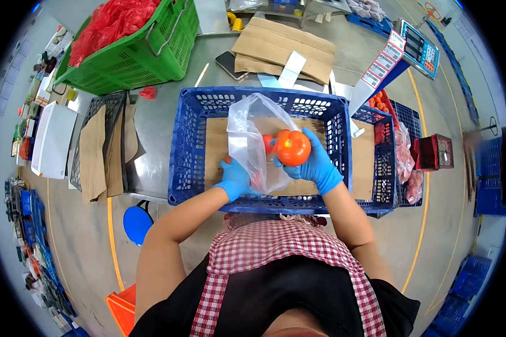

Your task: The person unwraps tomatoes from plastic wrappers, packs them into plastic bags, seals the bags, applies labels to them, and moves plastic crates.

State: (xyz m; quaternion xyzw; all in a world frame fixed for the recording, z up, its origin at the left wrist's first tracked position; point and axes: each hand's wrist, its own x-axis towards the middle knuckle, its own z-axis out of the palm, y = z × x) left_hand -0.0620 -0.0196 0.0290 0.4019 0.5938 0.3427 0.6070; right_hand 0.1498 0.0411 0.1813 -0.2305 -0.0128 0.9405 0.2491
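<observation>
The right hand [322, 168], in a blue glove, is closed around a ripe red tomato [292, 147], its stem end facing up, just beside the open mouth of a clear plastic bag [246, 143]. The left hand [234, 178], also gloved, grips the lower left side of that bag, its fingers partly hidden by the plastic; more red shows through the film. Both hands are over a blue perforated plastic crate [189, 151] lined with brown cardboard [216, 143], with a second blue crate [384, 168] adjoining at right. Around them is a metal table [154, 175]. Beyond the first crate lie flattened cardboard sheets [289, 48] and a dark, phone-like slab [230, 65]. A green crate [126, 70] heaped with red plastic [118, 22] stands at upper left; at upper right, a strip of printed labels [383, 63] hangs beside a digital scale [420, 49].
</observation>
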